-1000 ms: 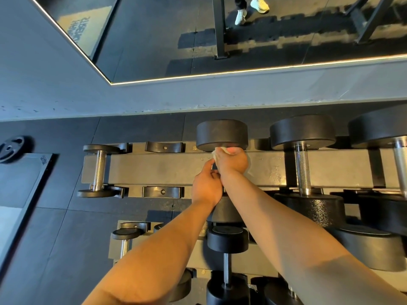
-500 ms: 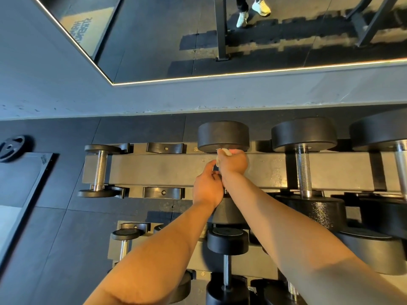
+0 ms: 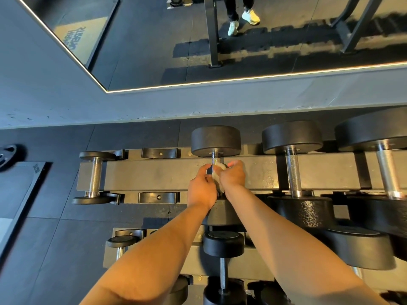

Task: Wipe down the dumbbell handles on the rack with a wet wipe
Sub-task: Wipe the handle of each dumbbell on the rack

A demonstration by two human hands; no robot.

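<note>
Straight below my head camera, a two-tier dumbbell rack [image 3: 154, 172] runs left to right across a dark rubber-tiled floor [image 3: 55, 249]. Both my bare forearms reach up from 6 o'clock and meet at the centre of the view on one dumbbell handle [image 3: 215, 160]. It is a knurled steel bar lying on the upper tier, with one black round head toward 12 o'clock.

My right hand [image 3: 232, 176] is closed around a crumpled white wet wipe [image 3: 217, 173], holding it against the handle. A short bare length of steel shows just above the wipe. My left hand [image 3: 201, 190] sits just beside it on the 9 o'clock side, fingers curled in against wipe and handle. I cannot tell which of the two they pinch.

Toward 3 o'clock lie two larger dumbbells [image 3: 293, 170]. Toward 9 o'clock lies a small dumbbell [image 3: 94, 177], with black cradles [image 3: 159, 153] between it and my hands. The rack's grey beam looks scuffed and speckled to the right of my hands. A short dumbbell [image 3: 223, 260] lies on the lower tier at 6 o'clock.

At far 9 o'clock a black weight plate [image 3: 8, 155] lies on the floor beside a dark mat [image 3: 19, 194]. Beyond the rack, at 12 o'clock, a grey wall [image 3: 132, 106] carries a mirror [image 3: 154, 40] edged with a thin strip of light. It reflects floor, dark metal frame legs and a person's white shoes [image 3: 233, 27].
</note>
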